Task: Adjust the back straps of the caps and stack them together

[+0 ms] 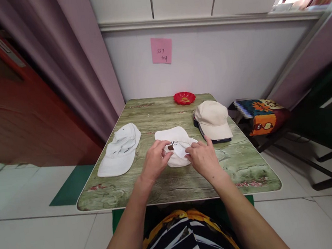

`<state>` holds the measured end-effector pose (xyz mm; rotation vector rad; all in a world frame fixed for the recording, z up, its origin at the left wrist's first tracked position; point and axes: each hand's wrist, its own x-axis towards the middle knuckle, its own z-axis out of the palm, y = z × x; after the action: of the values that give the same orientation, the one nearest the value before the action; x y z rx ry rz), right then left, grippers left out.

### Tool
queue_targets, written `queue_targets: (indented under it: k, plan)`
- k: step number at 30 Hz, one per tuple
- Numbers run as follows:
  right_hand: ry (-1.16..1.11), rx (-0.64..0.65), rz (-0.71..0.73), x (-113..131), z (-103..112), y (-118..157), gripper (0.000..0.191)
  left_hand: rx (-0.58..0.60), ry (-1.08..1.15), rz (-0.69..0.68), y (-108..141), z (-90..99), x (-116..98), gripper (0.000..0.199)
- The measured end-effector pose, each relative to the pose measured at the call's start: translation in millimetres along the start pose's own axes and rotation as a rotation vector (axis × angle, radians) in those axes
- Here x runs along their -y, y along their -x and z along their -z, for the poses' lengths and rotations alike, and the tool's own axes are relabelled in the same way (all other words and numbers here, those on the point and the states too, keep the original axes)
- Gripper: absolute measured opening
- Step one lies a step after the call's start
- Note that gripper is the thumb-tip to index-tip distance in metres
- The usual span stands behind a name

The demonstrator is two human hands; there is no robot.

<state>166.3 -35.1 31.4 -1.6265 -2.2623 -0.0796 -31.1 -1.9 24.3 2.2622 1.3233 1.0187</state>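
Note:
A white baseball cap point(170, 133) lies at the middle of the table, its brim pointing away from me. Dark lettering and a small brown patch show on the part between my hands. Thumb and fingers of my left hand point(155, 160) pinch the cap's left side beside the brown patch. On the right side, my right hand point(204, 157) grips the fabric with bent fingers, its index finger raised. A second white cap point(119, 150), crumpled in the crown, rests at the left. At the right, a beige cap point(212, 119) sits on top of dark caps point(225, 140).
The wood-patterned table point(168, 189) stands against a wall with a pink note point(161, 50). A red scalloped dish point(184, 98) is near its far edge. To the right are a patterned cloth-covered item point(263, 114) and a dark chair point(330, 132).

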Motion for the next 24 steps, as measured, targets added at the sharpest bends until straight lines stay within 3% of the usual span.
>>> queue_targets:
  k: [5,9,14,18,24]
  plan:
    - [-0.050,-0.149,-0.181,-1.8,1.7,3.5,0.021,-0.086,0.053,0.053,3.6,-1.2,3.1,0.029]
    - [-0.241,-0.285,-0.300,2.6,7.3,1.0,0.022,-0.102,0.067,0.052,4.2,-2.8,1.8,0.024]
    - [-0.578,-0.265,-0.303,9.0,11.9,-0.7,0.022,-0.086,0.064,0.014,2.6,-5.1,0.9,0.020]
    - [-0.604,-0.253,-0.256,10.3,10.0,-2.5,0.019,-0.065,-0.036,-0.029,2.9,-4.8,-3.2,0.014]
    - [-0.600,-0.294,-0.237,9.6,5.0,-2.8,0.022,-0.099,-0.230,-0.146,7.4,-7.5,-2.2,0.019]
